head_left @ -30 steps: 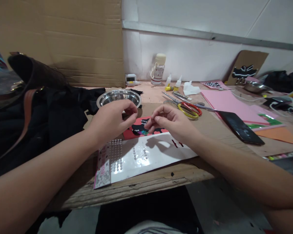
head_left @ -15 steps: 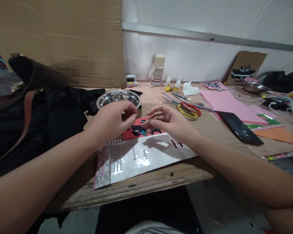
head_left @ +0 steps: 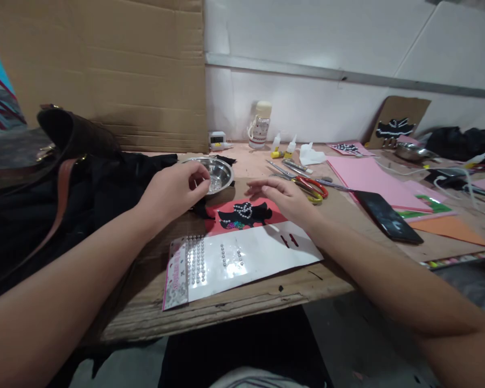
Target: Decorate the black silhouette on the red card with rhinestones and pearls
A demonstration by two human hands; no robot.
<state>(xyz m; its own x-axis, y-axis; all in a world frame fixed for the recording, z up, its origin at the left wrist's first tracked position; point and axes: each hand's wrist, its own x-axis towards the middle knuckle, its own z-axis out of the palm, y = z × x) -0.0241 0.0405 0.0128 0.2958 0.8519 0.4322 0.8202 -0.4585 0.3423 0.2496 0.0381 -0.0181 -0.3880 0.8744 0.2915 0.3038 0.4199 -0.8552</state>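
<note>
My left hand (head_left: 173,188) is beside the shiny metal bowl (head_left: 231,175), partly covering it. Its thumb and fingers are curled together in a pinch; anything between the tips is too small to make out. My right hand (head_left: 289,199) is over the right side of a red sheet (head_left: 212,227), with fingers stretched out and nothing visible in them. On that sheet lies a black cut-out shape (head_left: 258,214) bearing rows of white beads and a patch of coloured sequins. In front is a white sticker sheet (head_left: 267,261) with pearl-like stickers at its left.
Scissors (head_left: 313,188), glue bottles (head_left: 291,146) and a drinking bottle (head_left: 260,125) stand or lie behind. A phone (head_left: 388,218) and pink sheets (head_left: 367,180) are to the right. Black cloth and a bag (head_left: 81,134) crowd the left. A cardboard panel (head_left: 145,70) rises behind.
My hands have moved apart: the left leftward towards the bowl, the right slightly rightward. The beaded black cut-out is now uncovered between them.
</note>
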